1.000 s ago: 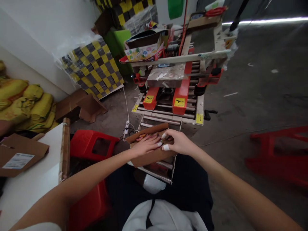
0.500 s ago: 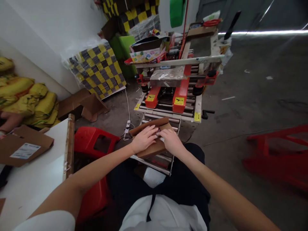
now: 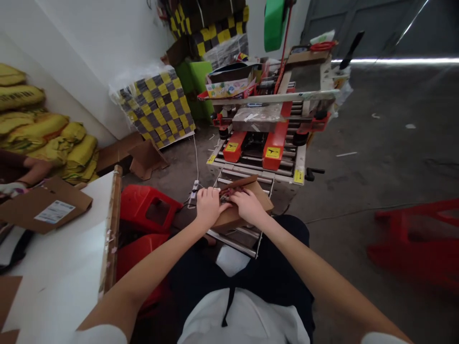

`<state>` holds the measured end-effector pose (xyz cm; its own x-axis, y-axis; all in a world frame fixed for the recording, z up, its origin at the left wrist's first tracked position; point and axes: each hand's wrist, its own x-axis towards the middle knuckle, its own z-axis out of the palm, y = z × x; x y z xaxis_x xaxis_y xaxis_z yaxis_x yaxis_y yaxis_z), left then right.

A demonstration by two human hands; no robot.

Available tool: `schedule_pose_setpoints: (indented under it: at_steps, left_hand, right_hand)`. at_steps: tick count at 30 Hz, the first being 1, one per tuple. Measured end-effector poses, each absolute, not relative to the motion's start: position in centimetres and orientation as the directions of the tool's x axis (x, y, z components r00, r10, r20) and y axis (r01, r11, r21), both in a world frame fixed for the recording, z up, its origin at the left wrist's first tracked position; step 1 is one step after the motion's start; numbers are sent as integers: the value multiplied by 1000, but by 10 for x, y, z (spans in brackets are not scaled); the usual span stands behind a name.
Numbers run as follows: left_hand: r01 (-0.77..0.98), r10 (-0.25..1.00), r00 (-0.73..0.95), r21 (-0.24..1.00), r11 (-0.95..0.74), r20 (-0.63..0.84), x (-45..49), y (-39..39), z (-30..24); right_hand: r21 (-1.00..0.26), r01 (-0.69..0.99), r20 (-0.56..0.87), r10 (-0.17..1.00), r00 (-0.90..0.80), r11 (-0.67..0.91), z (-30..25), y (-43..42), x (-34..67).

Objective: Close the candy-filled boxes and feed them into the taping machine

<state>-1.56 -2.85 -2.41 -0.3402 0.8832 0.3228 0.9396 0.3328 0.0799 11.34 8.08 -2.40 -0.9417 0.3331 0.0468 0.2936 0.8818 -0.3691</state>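
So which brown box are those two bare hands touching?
The brown box on the metal rollers: left hand and right hand both touch it. The labelled box at the white table and open carton on the floor are away from them.

Roller conveyor [image 3: 233, 243]: 1 open cardboard box [image 3: 230, 220] atop; grey floor [image 3: 358, 184]: red stools [image 3: 412, 255], white strip [image 3: 346, 154]

The near carton [image 3: 229, 220] is matt brown cardboard, over shiny metal rollers [image 3: 234, 244]. At left, the red stool [image 3: 134, 203] looks smooth plastic; the white tabletop [image 3: 77, 258] has a faint sheen. Far left, yellow sacks [image 3: 43, 126] look creased. Right, the floor [image 3: 344, 191] is dull, concrete-like.
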Motion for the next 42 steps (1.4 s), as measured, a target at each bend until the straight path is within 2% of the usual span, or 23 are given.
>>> schedule_pose_setpoints:
  at_steps: [2, 5, 7, 9, 11, 14, 15, 16, 19, 21, 25, 30, 35, 38, 42]
  left_hand:
    - [970, 920, -241, 84, 226, 309, -17, -35, -25]
    - [983, 924, -136, 162, 82, 358, -21, -42, -32]
    - [972, 918, -105, 236, 13, 382, -23, -44, -36]
    - [952, 930, -101, 307, -12, 352, -24, -46, -38]
    - [935, 956, -110, 354, 7, 273, -19, -48, -36]
    - [937, 972, -184, 323, 129, 146, 1, -50, -30]
    - [937, 965, -232, 295, 188, 124, 10, -49, -29]
    - [931, 951, -287, 268, 249, 114, 18, -49, -29]
    - [902, 912, -394, 239, 361, 110, 35, -48, -30]
    - [901, 917, -387, 254, 353, 98, 38, -48, -31]
    - [905, 930, -357, 281, 320, 91, 35, -46, -33]
    - [909, 924, -368, 249, 333, 109, 36, -37, -35]
    - [911, 940, -333, 281, 302, 69, 34, -41, -31]
    - [894, 967, -255, 377, 243, -19, 24, -52, -24]
    - [758, 987, -152, 634, 152, -55, 6, -65, -19]
  right_hand:
    - [-380, 290, 127, 361, -924, 878, -27, 79, 119]
    - [-366, 353, 366, 482, -796, 861, -32, 68, 131]
    - [-310, 388, 420, 491, -763, 868, -34, 63, 134]
    - [-250, 346, 339, 416, -844, 905, -34, 67, 133]
    - [-234, 231, 219, 282, -934, 944, -34, 83, 128]
    - [-233, 88, 112, 116, -987, 968, -31, 116, 121]
    - [-218, 96, 107, 122, -987, 971, -30, 123, 119]
    - [-201, 151, 114, 176, -978, 968, -29, 128, 118]
    - [-195, 436, 159, 467, -870, 878, -31, 121, 119]
    - [-218, 534, 160, 569, -806, 817, -34, 110, 119]
    - [-209, 516, 118, 546, -830, 830, -35, 106, 116]
    - [-173, 522, 65, 538, -840, 835, -31, 115, 109]
    - [-296, 534, 78, 577, -813, 792, -42, 73, 129]
    - [-374, 480, 30, 527, -849, 794, -43, 47, 145]
    - [-367, 462, 29, 506, -862, 807, -35, 34, 146]
